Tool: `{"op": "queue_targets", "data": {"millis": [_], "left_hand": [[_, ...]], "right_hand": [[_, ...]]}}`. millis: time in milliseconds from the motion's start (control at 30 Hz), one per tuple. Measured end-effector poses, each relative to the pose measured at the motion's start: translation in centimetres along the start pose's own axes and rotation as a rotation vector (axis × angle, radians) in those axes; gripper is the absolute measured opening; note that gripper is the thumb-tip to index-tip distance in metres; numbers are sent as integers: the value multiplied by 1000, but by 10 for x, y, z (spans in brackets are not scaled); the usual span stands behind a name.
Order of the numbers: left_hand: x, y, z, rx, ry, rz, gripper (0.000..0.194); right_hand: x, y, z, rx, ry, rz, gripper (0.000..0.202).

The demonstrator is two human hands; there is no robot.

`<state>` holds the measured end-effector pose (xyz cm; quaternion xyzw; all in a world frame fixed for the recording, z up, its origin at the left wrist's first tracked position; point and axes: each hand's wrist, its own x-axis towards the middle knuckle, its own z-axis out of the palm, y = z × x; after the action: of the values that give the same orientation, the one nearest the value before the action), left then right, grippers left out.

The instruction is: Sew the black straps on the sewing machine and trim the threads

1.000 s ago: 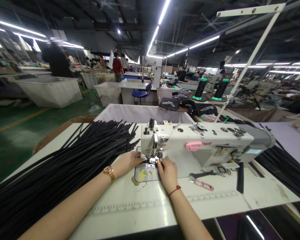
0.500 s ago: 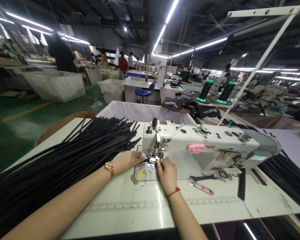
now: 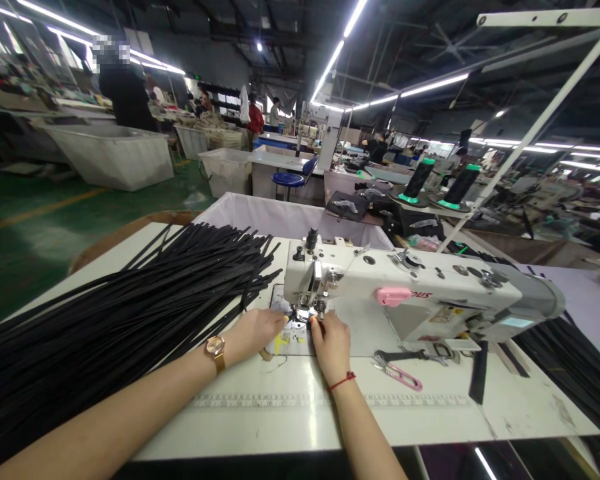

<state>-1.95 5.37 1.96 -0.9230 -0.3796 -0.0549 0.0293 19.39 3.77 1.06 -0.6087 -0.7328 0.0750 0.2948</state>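
Observation:
A white sewing machine [image 3: 405, 273] stands on the pale table. My left hand [image 3: 260, 331], with a gold watch at the wrist, is closed just left of the needle area, fingertips at the metal plate [image 3: 293, 343]. On the right of the presser foot [image 3: 304, 315], my right hand [image 3: 331, 340] has its fingers together at a small dark piece, mostly hidden by fingers and foot. What my left fingertips pinch is too small to make out. Long black strips [image 3: 145, 300] lie in a heap beside and beyond my left forearm.
Pink snips [image 3: 403, 377] and a wrench [image 3: 405, 355] lie right of my right hand. A lined bin [image 3: 285, 217] stands behind the table. Two black thread spools [image 3: 417, 181] are behind the machine. A person in black [image 3: 125, 93] stands far left.
The view has shifted slightly. My left hand has moved a little left and down from the needle, its fingers more curled. My right hand stays beside the presser foot.

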Motion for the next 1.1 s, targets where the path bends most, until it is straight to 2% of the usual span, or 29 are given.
{"op": "queue_targets", "data": {"millis": [167,267,333,567,833,900,967,1100], "left_hand": [[1,4,-3,-21,-29,-63,16],[3,15,-5,-27,-91,-120,23],[6,27,-6,-31,-122,-177,18],[17,66,-10,-25,-121,-362,27],[23,79,-21,-25,-113,-460,31],[17,87,-25,-34,-124,-475,33],[1,103,-26,-55,-146,-487,35],[-62,150,-13,-241,-196,-492,41]], "right_hand": [[0,-1,-1,-3,-1,-6,23],[0,-2,-1,-6,-7,-13,23],[1,-2,-1,-13,-12,-17,24],[2,-4,-2,-10,-29,-13,23],[2,-4,-2,-20,-24,-11,21],[1,-4,-2,-27,-17,-16,23],[0,-4,-2,-31,-9,-23,25],[-4,-5,-4,-26,-1,-40,26]]}}
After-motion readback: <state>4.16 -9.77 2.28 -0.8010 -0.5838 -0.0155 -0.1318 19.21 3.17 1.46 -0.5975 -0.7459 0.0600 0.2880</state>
